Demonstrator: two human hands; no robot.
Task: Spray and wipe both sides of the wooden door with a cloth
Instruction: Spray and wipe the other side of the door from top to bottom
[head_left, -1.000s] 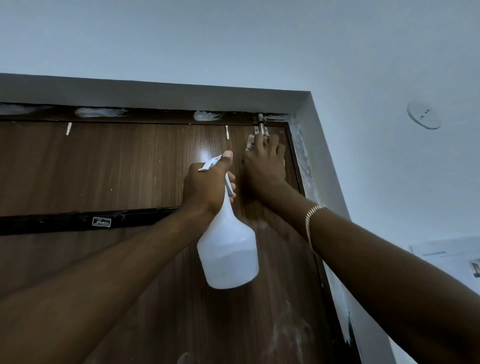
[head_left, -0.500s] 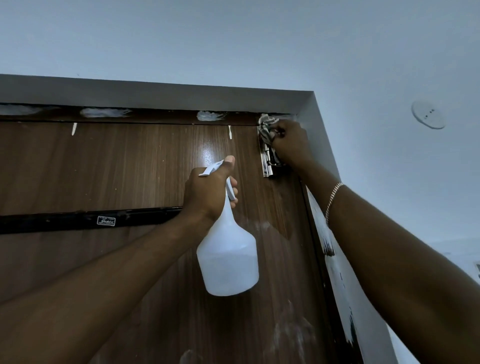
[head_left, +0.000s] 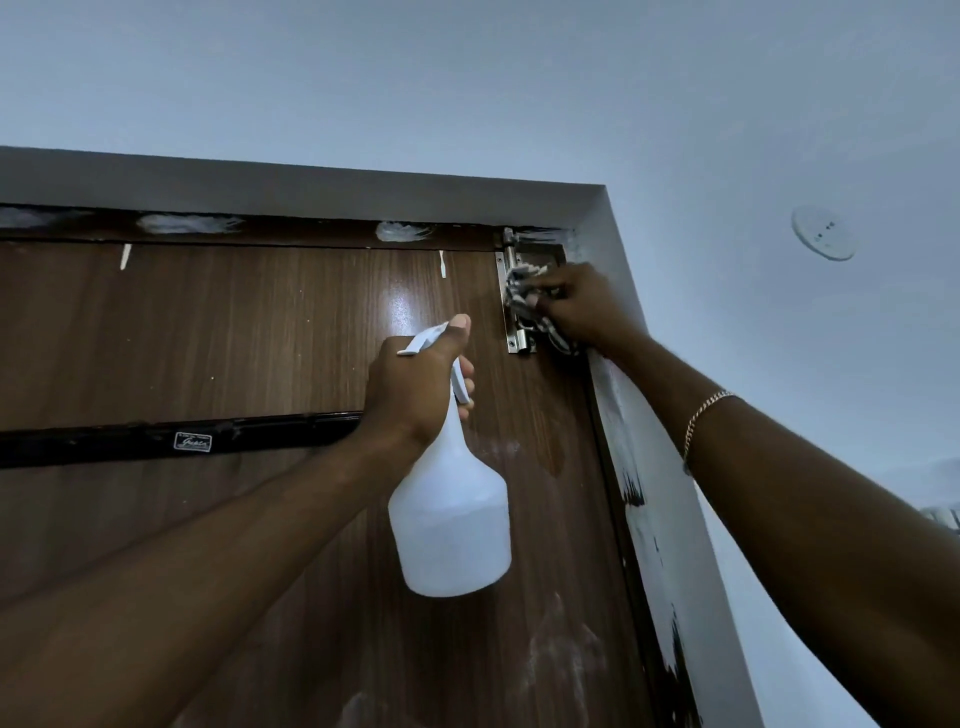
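The door (head_left: 249, 338), brown wood grain, fills the lower left of the view and sits shut in its grey frame (head_left: 311, 182). Up in its top right corner a bunched cloth (head_left: 521, 291), dark and white in pattern, is pressed against a metal bolt (head_left: 515, 332) fixed near the door's right edge. The right hand (head_left: 584, 306) grips that cloth, fingers curled over it, with part of the cloth trailing out below the hand; a thin chain bracelet (head_left: 702, 421) rides on that wrist. Just left of the bolt and a little lower, the left hand (head_left: 413, 387) holds a white spray bottle (head_left: 449, 519) by the neck, thumb laid along the top of the spray head and a finger round the trigger, nozzle turned to the left. The bottle's wide body hangs below the hand in front of the door. A glossy sheen shows on the wood just above the left thumb, and pale smudges mark the door toward its lower right. A black bar (head_left: 156, 439) with a small label runs across the door from the left edge to the left wrist. White smears dot the frame's dark top strip and run down its right side. A round white disc (head_left: 823, 233) sits on the wall, well to the right of the frame.
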